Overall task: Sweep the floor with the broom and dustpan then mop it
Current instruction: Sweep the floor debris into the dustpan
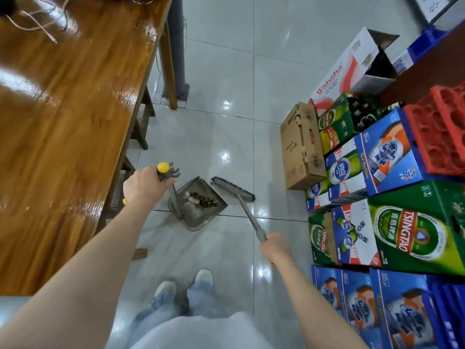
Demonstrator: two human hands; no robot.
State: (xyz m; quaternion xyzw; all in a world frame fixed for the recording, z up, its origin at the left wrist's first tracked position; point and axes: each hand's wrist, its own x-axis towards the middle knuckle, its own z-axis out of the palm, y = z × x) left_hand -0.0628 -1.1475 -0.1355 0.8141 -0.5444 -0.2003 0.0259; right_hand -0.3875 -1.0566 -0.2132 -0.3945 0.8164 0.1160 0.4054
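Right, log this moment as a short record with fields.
left hand: grips dustpan handle
right hand: grips broom handle
dustpan: on floor, debris inside
broom: head on floor, just beside dustpan mouth
floor: glossy tiles, no mop in view
table: left side
boxes: stacked at right

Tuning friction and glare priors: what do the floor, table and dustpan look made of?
Floor: glazed tile, likely ceramic; grout lines and sharp light reflections. Table: varnished wood; visible grain under a glossy sheen. Dustpan: probably smoky translucent plastic, since the floor shows faintly through its edge; handle tip yellow, material unclear.
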